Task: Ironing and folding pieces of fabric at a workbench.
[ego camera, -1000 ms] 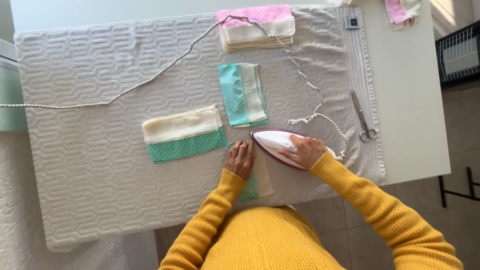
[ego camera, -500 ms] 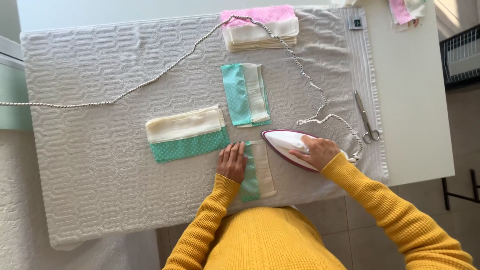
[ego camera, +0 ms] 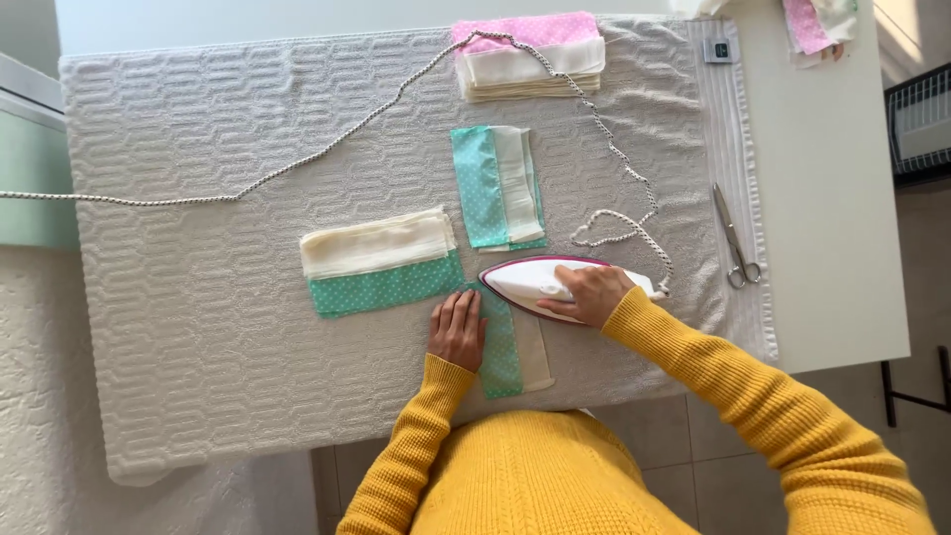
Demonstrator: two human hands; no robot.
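My right hand [ego camera: 592,293] grips the handle of a white iron with a pink rim [ego camera: 525,280], its tip pointing left over the top of a green dotted and cream fabric piece [ego camera: 513,352]. My left hand [ego camera: 458,330] lies flat on the left edge of that piece, pressing it onto the grey quilted pad [ego camera: 198,297]. The iron's braided cord [ego camera: 614,159] loops away from its rear, up and across the pad to the left.
A stack of cream and green pieces [ego camera: 381,263] lies left of the iron, another green and cream piece [ego camera: 498,186] above it, and a pink-topped stack [ego camera: 530,54] at the far edge. Scissors [ego camera: 735,238] lie on the white table [ego camera: 832,198] side at right.
The iron has slid a little to the right and down along the fabric piece. My left hand stays flat on the piece's left edge.
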